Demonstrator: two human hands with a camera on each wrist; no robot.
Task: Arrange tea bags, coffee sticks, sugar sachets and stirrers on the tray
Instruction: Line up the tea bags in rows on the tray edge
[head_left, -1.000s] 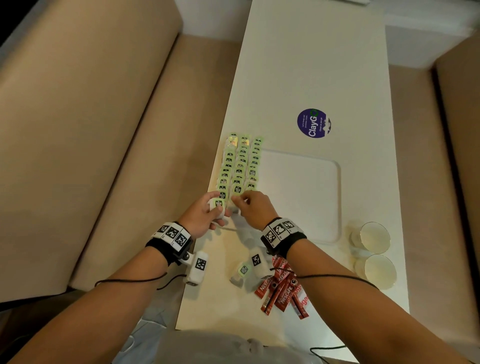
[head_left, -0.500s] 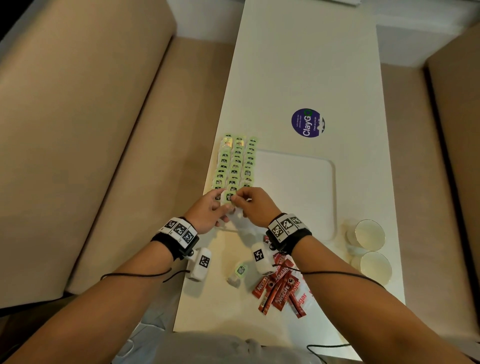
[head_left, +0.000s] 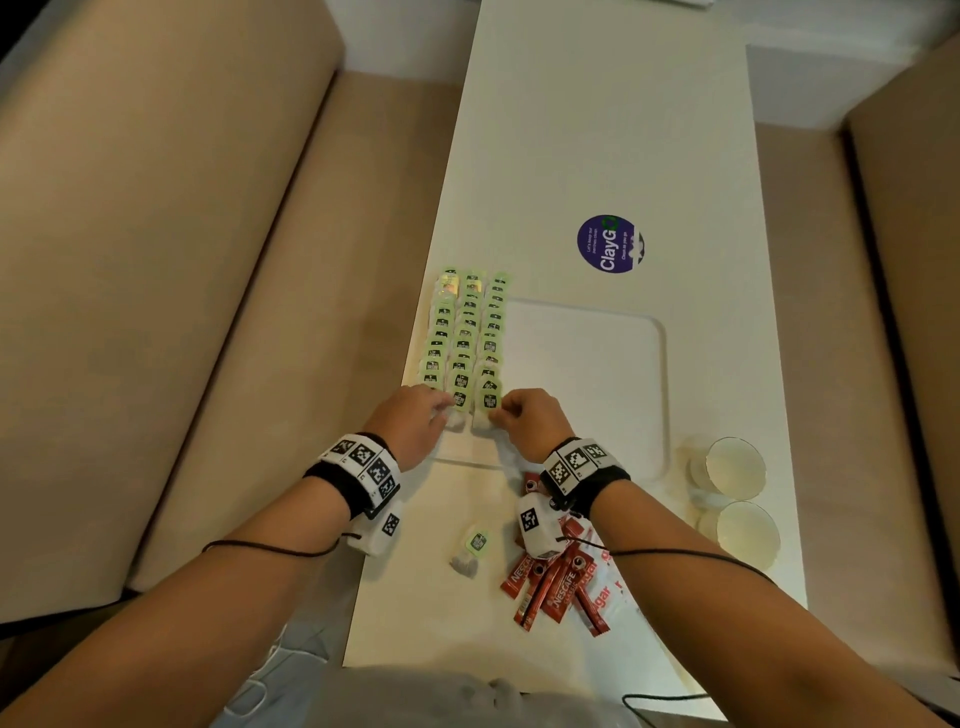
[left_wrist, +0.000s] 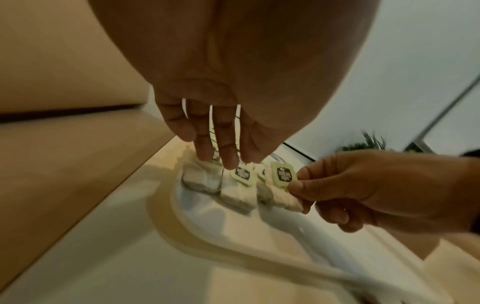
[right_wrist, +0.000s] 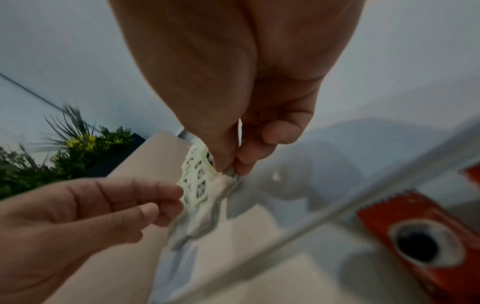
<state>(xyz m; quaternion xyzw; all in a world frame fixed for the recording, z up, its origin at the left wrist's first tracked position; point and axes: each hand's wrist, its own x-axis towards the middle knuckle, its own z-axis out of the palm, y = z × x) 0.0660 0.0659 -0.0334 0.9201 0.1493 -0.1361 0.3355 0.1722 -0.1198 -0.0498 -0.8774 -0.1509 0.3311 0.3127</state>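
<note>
From the head view, our right hand (head_left: 530, 423) pinches the nearest tea bag (head_left: 488, 410) at the near end of three rows running near-to-far along the tray (head_left: 597, 374)'s left side, on the white desk (head_left: 597, 130). The left wrist view shows our left hand (left_wrist: 218, 142)'s straight fingers (left_wrist: 228, 158) pressing the neighbouring bags. In the right wrist view, thumb and forefinger grip the bag; a plant (right_wrist: 64, 148) stands beyond.

Tray (head_left: 613, 374) near-left corner hidden under both hands. Sugar sachets (head_left: 605, 577) mostly covered by coffee sticks (head_left: 545, 587) and right wrist camera. Tea bag (left_wrist: 281, 186) tag print unreadable. Right wrist view blurred; coffee stick (right_wrist: 426, 242) cut off.
</note>
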